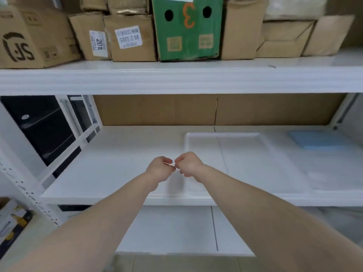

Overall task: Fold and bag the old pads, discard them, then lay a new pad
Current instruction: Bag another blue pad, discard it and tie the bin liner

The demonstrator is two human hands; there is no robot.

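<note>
While both hands, left hand (160, 169) and right hand (188, 163), curl fingers together just before the white tray (222, 134) (contents unclear), spread evenly.

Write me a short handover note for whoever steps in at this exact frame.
Left hand and right hand: both over the middle shelf, fingers curled, fingertips meeting; whether they pinch anything cannot be told.
White tray lies on that shelf, right of the hands; whether a pad lies in it cannot be told.
Folded blue pad lies at the shelf's far right.
No old pads and no bag in view, so bagging and discarding cannot be confirmed.
Likely left: lay the blue pad in the tray.
</note>
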